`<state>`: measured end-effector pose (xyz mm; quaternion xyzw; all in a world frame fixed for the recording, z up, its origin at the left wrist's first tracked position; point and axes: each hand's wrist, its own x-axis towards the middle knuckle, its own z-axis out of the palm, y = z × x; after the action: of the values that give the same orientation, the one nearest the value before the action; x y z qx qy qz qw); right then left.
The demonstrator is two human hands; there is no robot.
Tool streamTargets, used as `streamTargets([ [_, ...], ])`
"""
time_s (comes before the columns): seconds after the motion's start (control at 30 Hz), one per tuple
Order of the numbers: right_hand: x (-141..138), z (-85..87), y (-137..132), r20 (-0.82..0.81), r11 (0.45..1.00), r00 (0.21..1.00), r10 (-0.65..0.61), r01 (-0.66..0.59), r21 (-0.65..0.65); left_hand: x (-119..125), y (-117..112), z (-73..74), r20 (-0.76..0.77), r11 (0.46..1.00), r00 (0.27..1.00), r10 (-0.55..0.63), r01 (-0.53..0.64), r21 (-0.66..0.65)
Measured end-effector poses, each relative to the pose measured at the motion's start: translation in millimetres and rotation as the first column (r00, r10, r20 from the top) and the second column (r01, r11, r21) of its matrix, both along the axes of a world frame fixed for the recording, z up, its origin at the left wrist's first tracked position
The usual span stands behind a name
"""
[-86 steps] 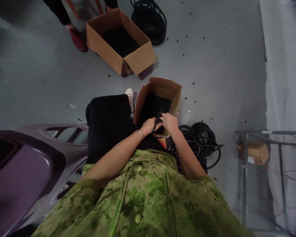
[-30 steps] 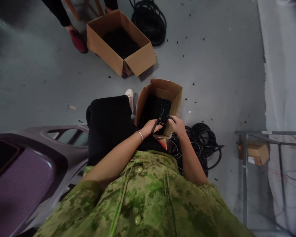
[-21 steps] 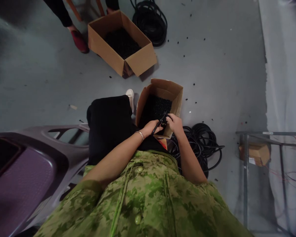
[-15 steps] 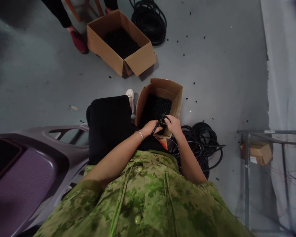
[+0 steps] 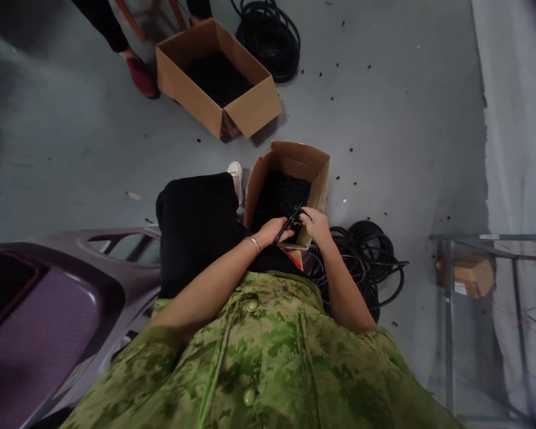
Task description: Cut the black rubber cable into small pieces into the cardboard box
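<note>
My left hand (image 5: 274,231), with a bracelet at the wrist, is closed around a thin black hose-like length (image 5: 287,226), which slants up to the right. Close beside it, my right hand (image 5: 315,223) has its fingers curled at the upper end of that length. A small dark object with a yellowish glint shows between the hands, too small to name. Both hands are over the near edge of an open cardboard box (image 5: 320,192). Many small black pieces (image 5: 288,192) lie inside it.
A larger cardboard box (image 5: 254,110) of black pieces stands ahead, near another person's red shoe (image 5: 143,77). Black coils (image 5: 370,256) lie right of my box, and another coil (image 5: 270,42) lies farther off. A purple chair (image 5: 67,333) is left; a metal frame (image 5: 449,310) stands right.
My right hand has shifted very slightly, and the black loop by its fingers shows less now. My left hand keeps its hold on the black length. The view has barely moved.
</note>
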<state>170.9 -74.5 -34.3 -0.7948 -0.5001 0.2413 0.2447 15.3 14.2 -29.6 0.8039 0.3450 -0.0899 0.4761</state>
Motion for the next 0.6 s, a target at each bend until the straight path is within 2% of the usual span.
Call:
streamTargets([
  [0.27,-0.4,-4.8,-0.4,-0.023,1.0,1.0,0.008,-0.007,0.027,1.0,-0.5,0.4,-0.019,1.0,1.0,-0.012,0.012,0.003],
  [0.6,-2.9,4.9,0.6,0.042,0.998,0.999,0.033,-0.031,-0.05,0.4,0.4,-0.5,-0.015,1.0,1.0,-0.015,0.015,-0.007],
])
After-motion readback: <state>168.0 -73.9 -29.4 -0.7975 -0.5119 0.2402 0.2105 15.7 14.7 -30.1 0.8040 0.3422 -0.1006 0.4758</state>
